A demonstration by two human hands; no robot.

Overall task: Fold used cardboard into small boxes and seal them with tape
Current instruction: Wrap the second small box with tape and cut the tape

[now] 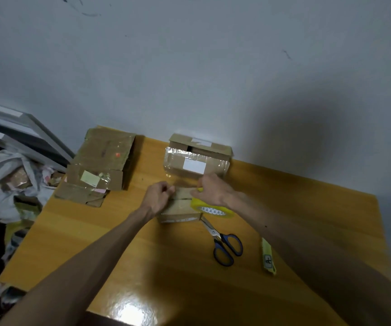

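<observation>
both hands (158, 195) (214, 190) knuckles-up over box (178, 208), tape (211, 209)

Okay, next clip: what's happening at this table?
A person is taping a small cardboard box on the yellow table. The right hand grips the yellow tape roll at the box's right side. The left hand is curled over the box top; blur hides whether it pinches tape. Scissors lie untouched near the box's front right corner. A larger taped box sits against the wall, and flattened cardboard is stacked at the left.
</observation>
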